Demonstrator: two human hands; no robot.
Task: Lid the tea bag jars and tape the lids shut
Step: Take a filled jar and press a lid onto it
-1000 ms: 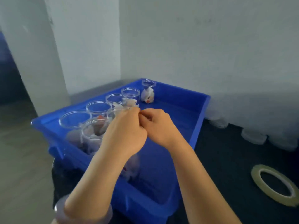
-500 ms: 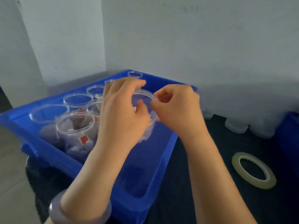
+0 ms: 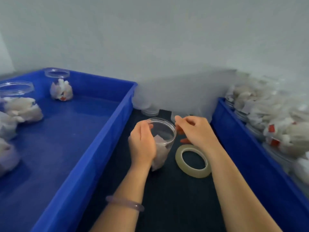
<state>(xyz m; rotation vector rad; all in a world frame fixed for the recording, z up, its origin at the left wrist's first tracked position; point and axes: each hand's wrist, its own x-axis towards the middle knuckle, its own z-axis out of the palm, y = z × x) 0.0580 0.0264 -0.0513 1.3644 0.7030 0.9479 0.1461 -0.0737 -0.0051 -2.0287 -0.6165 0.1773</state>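
A clear jar stands upright on the dark table in the lane between two blue bins. Its long axis runs up and down, and its open mouth faces up with no lid on it. White tea bags fill its lower part. The left hand holds the jar's left side, its fingers curled round the wall just under the rim. The right hand is at the right of the rim with its fingers loosely bent and slightly apart. I cannot tell whether they grip the rim or only touch it. A roll of tape lies flat on the table just to the right of the jar's base, below the right wrist. The left bin walls the lane on one side and the right bin on the other, so the open room runs toward the person, between the forearms. At the far end, against the wall, sits a blurred stack of clear lids. More open jars with tea bags stand at the far left of the left bin. The right bin is heaped with filled jars.
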